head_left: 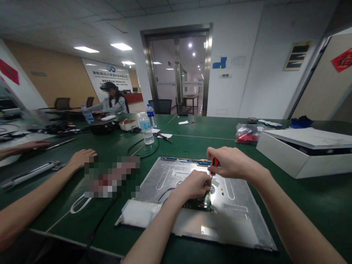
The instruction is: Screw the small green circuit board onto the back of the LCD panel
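A flat metal display panel (239,209) lies back side up on the green table in front of me. My right hand (229,161) grips a screwdriver (215,163) with a red and black handle, its shaft pointing down at the panel. Close by the shaft, my left hand (194,185) is closed with its fingertips pinched together; what they hold, if anything, is hidden. Under my left hand sits a small green circuit board (202,203), partly covered. Along the panel's far edge runs a narrow blue circuit strip (189,161).
An open white box (297,157) stands at the right, beside a bag with red contents (247,134). Water bottles (146,128) and cables lie beyond the panel. Another person's hand (82,158) rests at the left. A person (112,102) sits across the table.
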The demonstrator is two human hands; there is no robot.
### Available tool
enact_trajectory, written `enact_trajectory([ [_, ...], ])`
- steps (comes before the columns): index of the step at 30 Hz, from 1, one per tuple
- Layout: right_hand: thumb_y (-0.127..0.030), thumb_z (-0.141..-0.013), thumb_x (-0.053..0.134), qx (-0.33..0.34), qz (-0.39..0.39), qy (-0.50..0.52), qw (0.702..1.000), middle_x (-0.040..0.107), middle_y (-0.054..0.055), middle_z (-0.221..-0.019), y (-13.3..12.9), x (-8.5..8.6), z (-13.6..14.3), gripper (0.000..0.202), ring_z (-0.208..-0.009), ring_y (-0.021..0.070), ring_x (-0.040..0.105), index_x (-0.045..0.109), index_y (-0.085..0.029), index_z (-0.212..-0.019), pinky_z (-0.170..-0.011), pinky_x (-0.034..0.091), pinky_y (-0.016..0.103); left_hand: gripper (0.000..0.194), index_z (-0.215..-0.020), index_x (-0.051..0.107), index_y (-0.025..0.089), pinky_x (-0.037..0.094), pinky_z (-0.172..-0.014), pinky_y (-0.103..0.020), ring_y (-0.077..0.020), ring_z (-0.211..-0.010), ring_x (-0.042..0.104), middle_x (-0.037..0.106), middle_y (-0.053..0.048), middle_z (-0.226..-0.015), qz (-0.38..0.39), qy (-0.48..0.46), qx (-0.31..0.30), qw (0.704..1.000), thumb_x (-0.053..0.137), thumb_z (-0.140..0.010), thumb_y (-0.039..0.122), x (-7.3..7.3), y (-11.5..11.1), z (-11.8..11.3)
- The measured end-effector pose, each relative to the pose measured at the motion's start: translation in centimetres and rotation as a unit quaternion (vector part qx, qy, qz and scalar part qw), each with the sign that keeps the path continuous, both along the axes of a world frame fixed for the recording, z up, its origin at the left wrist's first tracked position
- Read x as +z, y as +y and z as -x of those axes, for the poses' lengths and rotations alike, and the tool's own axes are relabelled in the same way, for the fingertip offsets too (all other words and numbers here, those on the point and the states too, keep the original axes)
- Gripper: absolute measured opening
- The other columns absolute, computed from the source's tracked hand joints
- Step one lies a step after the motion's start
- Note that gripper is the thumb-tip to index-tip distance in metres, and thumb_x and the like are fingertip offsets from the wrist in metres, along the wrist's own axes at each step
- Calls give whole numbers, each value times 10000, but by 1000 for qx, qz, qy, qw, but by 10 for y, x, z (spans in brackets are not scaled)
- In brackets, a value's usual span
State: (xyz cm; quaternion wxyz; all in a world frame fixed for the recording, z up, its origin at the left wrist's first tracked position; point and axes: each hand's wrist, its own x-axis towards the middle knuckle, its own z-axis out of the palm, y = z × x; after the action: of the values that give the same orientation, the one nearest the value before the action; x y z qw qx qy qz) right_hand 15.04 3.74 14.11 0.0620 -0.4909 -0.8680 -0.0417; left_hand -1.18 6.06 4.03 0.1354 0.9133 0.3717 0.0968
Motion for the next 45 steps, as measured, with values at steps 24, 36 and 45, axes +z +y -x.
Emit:
enact_trajectory([
  [24,-378,-791,591,-34,-24,-6,999,637,32,-777,4,2,-5,215,-657,180,576,551,-231,-943,-498,240,249,166,-780,687,174,393,-633,-234,-183,-739,610,694,-32,-784,-17,10,-7,1000,562,-693,108,-2,2,3],
  [36,-390,-800,594,-11,-22,-8,1000,638,27,-777,3,0,-1,212,-659,181,580,544,-236,-938,-497,239,246,197,-791,694,179,415,-662,-238,-192,-780,623,705,-40,-814,-11,19,-2,1000,548,-691,92,1,3,3],
  [45,-379,-807,588,-11,-25,-5,1000,640,29,-780,2,0,-1,203,-661,187,584,546,-236,-945,-503,250,251,201,-788,703,169,429,-687,-242,-196,-794,629,708,-51,-819,-2,9,-5,1000,545,-705,79,2,2,3],
])
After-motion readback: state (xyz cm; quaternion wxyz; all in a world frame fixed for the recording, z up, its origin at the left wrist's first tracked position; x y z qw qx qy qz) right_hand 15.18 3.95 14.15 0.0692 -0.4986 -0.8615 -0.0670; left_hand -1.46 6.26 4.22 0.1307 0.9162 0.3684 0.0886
